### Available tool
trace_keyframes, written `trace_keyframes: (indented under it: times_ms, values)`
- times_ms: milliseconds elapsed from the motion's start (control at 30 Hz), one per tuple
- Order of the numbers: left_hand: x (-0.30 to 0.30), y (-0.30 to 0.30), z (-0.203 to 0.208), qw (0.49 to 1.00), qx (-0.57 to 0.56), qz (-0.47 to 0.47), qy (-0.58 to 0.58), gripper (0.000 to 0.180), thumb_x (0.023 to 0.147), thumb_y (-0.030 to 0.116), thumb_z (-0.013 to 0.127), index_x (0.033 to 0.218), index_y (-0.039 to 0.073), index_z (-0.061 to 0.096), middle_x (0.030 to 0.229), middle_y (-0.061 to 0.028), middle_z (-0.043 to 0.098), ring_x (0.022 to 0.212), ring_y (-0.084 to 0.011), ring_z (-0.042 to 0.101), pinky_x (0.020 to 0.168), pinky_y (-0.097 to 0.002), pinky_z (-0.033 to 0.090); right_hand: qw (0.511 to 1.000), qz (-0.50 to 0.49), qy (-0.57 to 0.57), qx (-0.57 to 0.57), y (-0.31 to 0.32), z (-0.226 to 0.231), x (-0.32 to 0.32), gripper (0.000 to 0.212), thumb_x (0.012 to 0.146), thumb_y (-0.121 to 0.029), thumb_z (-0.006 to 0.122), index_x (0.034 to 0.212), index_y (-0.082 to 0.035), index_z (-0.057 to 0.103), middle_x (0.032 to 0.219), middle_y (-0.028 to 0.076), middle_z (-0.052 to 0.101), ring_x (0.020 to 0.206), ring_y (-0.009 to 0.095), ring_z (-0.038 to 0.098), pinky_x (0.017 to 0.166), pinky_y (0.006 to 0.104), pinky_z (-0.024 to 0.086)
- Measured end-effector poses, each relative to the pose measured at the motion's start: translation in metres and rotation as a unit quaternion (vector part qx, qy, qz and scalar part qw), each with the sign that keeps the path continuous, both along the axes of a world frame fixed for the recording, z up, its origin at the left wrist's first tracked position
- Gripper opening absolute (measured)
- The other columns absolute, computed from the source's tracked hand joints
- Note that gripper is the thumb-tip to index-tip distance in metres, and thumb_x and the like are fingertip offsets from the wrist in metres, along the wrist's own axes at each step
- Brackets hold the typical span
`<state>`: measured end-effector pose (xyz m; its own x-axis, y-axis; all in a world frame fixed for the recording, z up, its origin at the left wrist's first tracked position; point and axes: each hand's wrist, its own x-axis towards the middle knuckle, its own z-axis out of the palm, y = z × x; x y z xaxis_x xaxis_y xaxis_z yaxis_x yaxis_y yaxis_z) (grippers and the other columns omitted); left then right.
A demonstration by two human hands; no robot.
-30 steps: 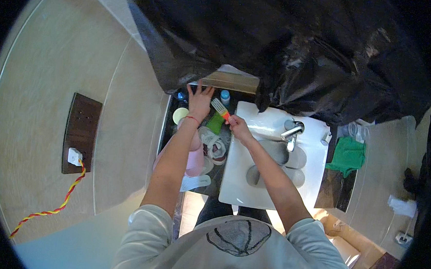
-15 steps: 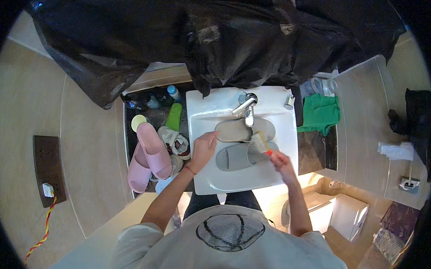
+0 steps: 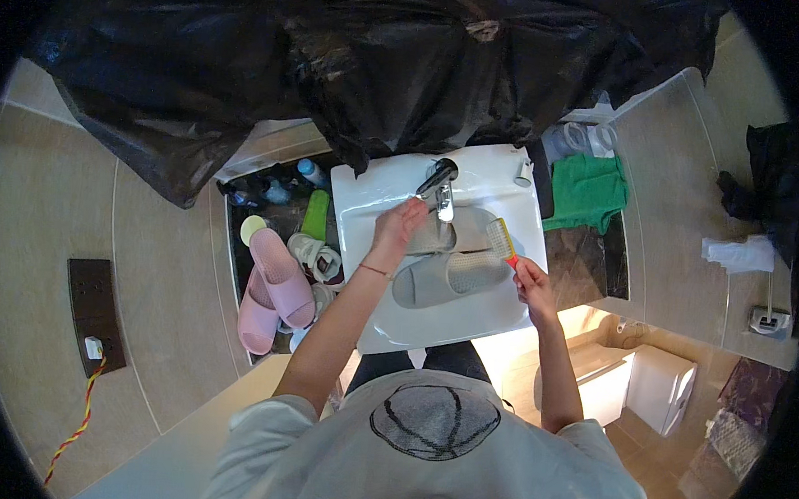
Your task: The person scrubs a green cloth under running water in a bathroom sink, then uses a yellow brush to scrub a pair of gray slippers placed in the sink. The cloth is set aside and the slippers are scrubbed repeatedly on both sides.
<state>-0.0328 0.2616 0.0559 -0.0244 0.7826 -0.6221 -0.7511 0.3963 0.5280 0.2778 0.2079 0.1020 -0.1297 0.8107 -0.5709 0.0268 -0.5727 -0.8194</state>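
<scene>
Two grey slippers lie in the white sink (image 3: pixel 413 332). The front slipper (image 3: pixel 420 282) rests nearer to me, and the back slipper (image 3: pixel 475 226) sits partly under the tap (image 3: pixel 444 202). My left hand (image 3: pixel 401 227) reaches over the back slipper with its fingers stretched toward the tap lever (image 3: pixel 430 181); whether they touch it is hard to see. Closed around a red handle, my right hand (image 3: pixel 533 284) holds a scrub brush (image 3: pixel 501 240) with pale bristles and a yellow edge above the sink's right side.
Left of the sink, pink slippers (image 3: pixel 282 279), sneakers (image 3: pixel 316 259), a green object (image 3: pixel 315 213) and a blue-capped bottle (image 3: pixel 311 171) crowd the dark counter. A green cloth (image 3: pixel 588 194) lies on the right. Black plastic sheeting (image 3: pixel 382 68) hangs along the back.
My left hand has left the back slipper and moved up to the tap lever. The brush has come off the front slipper and been raised with my right hand.
</scene>
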Motion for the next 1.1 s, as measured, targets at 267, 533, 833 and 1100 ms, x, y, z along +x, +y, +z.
trace_keyframes:
  times_ms: [267, 533, 833, 1100]
  values:
    - [0.066, 0.023, -0.102, 0.984, -0.036, -0.053, -0.168, 0.021, 0.102, 0.018, 0.044, 0.105, 0.002, 0.057, 0.094, -0.0109, 0.063, 0.090, -0.0242, 0.066, 0.080, -0.0324, 0.054, 1.000, -0.018, 0.018, -0.002, -0.003, 0.002, 0.006, 0.034, 0.099, -0.037, 0.057, 0.120, -0.013, 0.065, 0.068, -0.009, 0.043, 0.052, 0.000, 0.033, 0.046, 0.0170, 0.025]
    - [0.064, -0.014, -0.068, 0.944, -0.002, -0.330, 0.028, 0.033, 0.100, 0.030, 0.052, 0.097, 0.000, 0.064, 0.089, -0.0116, 0.067, 0.076, -0.0221, 0.067, 0.075, -0.0347, 0.058, 0.998, -0.048, 0.013, -0.036, -0.019, -0.008, 0.025, 0.029, 0.101, -0.034, 0.054, 0.119, -0.013, 0.063, 0.067, -0.009, 0.043, 0.050, 0.001, 0.031, 0.044, 0.0180, 0.023]
    - [0.018, -0.011, -0.036, 0.964, -0.002, -0.220, 0.151, 0.034, 0.101, 0.026, 0.050, 0.108, -0.005, 0.061, 0.108, -0.0162, 0.068, 0.095, -0.0262, 0.070, 0.083, -0.0364, 0.059, 0.999, -0.030, 0.036, -0.019, -0.020, -0.011, 0.018, 0.029, 0.100, -0.033, 0.055, 0.117, -0.012, 0.066, 0.067, -0.009, 0.042, 0.051, 0.001, 0.031, 0.045, 0.0178, 0.024]
    - [0.039, 0.023, -0.053, 0.990, -0.030, -0.126, -0.059, 0.036, 0.104, 0.021, 0.036, 0.114, -0.007, 0.057, 0.112, -0.0199, 0.066, 0.100, -0.0294, 0.068, 0.091, -0.0394, 0.057, 0.999, -0.036, 0.036, -0.017, -0.021, -0.014, 0.018, 0.027, 0.100, -0.033, 0.056, 0.114, -0.011, 0.066, 0.069, -0.008, 0.044, 0.053, 0.001, 0.033, 0.046, 0.0180, 0.026]
